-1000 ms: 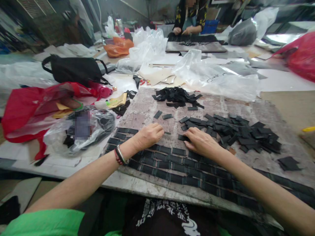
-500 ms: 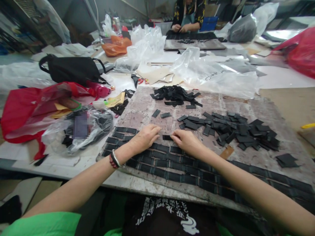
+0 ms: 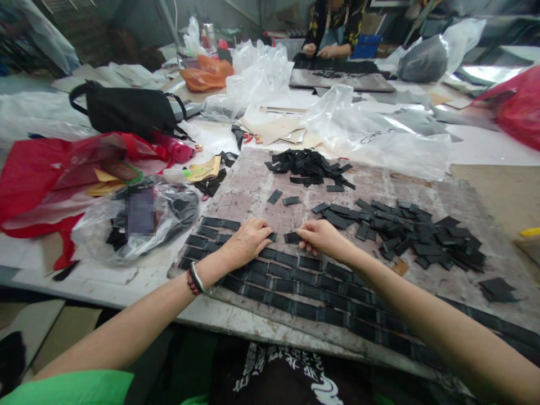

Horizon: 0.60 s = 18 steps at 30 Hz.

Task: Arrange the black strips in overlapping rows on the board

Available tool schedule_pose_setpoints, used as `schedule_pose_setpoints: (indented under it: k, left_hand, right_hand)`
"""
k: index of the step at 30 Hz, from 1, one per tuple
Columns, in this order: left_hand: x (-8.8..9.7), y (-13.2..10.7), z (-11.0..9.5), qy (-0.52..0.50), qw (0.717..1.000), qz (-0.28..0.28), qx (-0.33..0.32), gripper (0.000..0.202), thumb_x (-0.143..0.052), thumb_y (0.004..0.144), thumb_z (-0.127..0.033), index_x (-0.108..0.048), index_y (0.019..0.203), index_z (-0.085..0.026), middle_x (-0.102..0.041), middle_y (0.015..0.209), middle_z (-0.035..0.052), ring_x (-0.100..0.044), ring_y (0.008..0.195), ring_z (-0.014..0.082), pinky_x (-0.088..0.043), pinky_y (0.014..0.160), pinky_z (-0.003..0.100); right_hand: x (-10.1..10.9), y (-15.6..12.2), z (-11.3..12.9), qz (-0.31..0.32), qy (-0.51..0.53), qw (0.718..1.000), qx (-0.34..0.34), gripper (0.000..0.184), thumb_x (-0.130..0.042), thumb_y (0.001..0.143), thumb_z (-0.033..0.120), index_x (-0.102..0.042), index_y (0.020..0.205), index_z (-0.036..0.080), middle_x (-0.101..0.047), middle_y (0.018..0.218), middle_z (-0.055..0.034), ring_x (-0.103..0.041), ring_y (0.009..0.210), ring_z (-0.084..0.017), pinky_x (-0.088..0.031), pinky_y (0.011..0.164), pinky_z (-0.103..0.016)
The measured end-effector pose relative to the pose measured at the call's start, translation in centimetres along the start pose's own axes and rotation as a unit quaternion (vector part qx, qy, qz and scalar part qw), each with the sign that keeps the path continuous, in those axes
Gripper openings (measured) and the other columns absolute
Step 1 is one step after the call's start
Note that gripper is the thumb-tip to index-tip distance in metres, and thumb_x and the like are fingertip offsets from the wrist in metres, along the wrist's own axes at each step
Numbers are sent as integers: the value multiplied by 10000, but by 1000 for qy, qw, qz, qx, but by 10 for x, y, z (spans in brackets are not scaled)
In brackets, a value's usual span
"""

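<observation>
My right hand [image 3: 321,236] pinches the near end of a small black rectangular strip piece [image 3: 291,238] just above the board. To its left, my left hand [image 3: 252,236] has its fingers drawn together, the tips at another black piece [image 3: 272,237] that shows only in part. Below both hands lie rows of similar black pieces [image 3: 283,287], set end to end on the worn board [image 3: 248,185]. Two loose pieces [image 3: 291,201] lie farther up, near a heap of black pieces [image 3: 415,228] on the right. A pile of thin black strips [image 3: 301,166] sits at the board's far edge.
On the left are a red bag [image 3: 37,180], a clear plastic bag [image 3: 177,225] and a black bag [image 3: 126,109]. Clear plastic sheeting [image 3: 379,135] lies behind the board. Across the table, a person's hands [image 3: 324,50] work over dark material.
My left hand's fingers have curled down onto a black piece. My right hand still holds its strip piece. The whole view has shifted slightly.
</observation>
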<state>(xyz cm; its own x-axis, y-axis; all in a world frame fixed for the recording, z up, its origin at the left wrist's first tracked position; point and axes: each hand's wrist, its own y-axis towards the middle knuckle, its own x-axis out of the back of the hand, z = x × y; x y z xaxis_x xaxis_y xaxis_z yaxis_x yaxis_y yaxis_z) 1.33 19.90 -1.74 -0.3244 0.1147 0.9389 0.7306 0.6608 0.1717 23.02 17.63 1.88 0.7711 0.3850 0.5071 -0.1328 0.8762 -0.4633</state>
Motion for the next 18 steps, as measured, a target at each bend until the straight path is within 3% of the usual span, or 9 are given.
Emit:
schedule_pose_setpoints:
  k: [9,13,15,18]
  left_hand:
    - [6,-7,-1,12,1000,-22,-6,168,-526,857,-162,-590,1010,-137,-566,989,107,-515,950,225,-487,861,410]
    - [9,-18,15,29,997,-72,16,254,-543,850,-165,-559,1103,-144,-576,1069,119,-521,1025,240,-477,916,434]
    - [10,-22,24,41,996,-80,26,269,-517,856,-144,-558,1122,-144,-582,1094,121,-534,1046,238,-476,934,433]
    - [10,-26,32,56,995,-75,32,279,-470,855,-99,-573,1114,-106,-594,1089,142,-552,1039,245,-486,930,425]
  right_hand:
    - [-10,4,2,8,-20,1000,-7,203,-443,896,168,-513,705,170,-645,599,8,-494,391,-64,-403,386,-165]
    - [-15,-1,2,-32,-95,995,19,92,-516,882,216,-542,803,178,-659,649,-28,-595,546,-133,-448,528,-220]
    - [-15,-8,4,-80,-190,977,51,85,-527,889,248,-562,894,171,-679,796,-88,-638,748,-194,-466,657,-271]
    - [-17,-15,7,-118,-348,920,136,157,-514,905,292,-576,967,162,-645,996,-139,-595,982,-256,-458,776,-317]
